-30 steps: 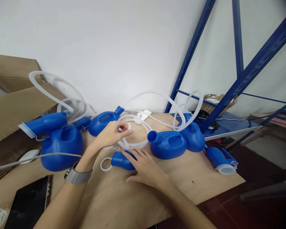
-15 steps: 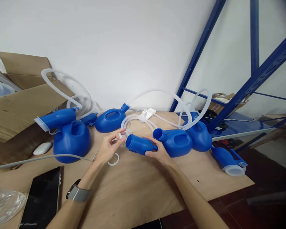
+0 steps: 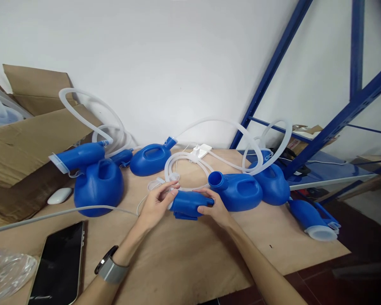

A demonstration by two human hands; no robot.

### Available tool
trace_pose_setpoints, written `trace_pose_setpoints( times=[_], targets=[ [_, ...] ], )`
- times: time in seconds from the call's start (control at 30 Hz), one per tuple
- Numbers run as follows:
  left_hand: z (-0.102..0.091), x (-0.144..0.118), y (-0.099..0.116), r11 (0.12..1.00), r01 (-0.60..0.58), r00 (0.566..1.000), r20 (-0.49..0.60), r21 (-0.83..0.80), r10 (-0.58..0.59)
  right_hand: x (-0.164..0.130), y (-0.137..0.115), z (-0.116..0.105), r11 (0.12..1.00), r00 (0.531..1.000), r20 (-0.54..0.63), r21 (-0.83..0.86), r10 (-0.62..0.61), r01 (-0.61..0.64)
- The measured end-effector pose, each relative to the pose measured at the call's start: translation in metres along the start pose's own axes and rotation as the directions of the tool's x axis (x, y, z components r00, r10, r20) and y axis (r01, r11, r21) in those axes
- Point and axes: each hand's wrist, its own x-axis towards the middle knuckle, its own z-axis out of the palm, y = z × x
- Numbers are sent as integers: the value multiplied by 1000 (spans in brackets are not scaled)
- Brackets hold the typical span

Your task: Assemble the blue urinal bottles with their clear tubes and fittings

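Both my hands hold a small blue plastic funnel piece [image 3: 188,204] just above the wooden table [image 3: 184,258]. My right hand [image 3: 215,206] grips its narrow right end. At the wide left end my left hand [image 3: 157,203] has its fingers on the rim, beside a clear ring cap [image 3: 155,184]. A white coiled tube [image 3: 178,167] lies just behind. A blue jug [image 3: 238,191] with an open spout stands right of my hands.
More blue jugs sit at left [image 3: 97,186], at the back [image 3: 150,159] and at right [image 3: 273,184], with long clear hoses. A loose funnel [image 3: 313,218] lies near the right edge. A phone [image 3: 59,264], a white mouse [image 3: 59,195], cardboard boxes [image 3: 22,140] and a blue rack [image 3: 330,114] surround the table.
My right hand lifted the blue funnel piece off the table and my left hand left the coiled tube and came onto the funnel's wide end. The view shifted left.
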Motion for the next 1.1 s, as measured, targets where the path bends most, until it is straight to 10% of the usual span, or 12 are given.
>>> trace_pose_setpoints(
  times=[0.3,0.77,1.1],
  targets=[
    [4,0,3,987,-91,972,-205,130,117,5,17,12,969,992,-89,237,95,-72],
    [5,5,-20,997,73,997,35,-13,-73,10,17,11,976,996,42,200,78,-85],
    [25,4,-33,967,86,994,-42,-238,-99,-2,17,42,826,989,69,544,129,-145]
  ],
)
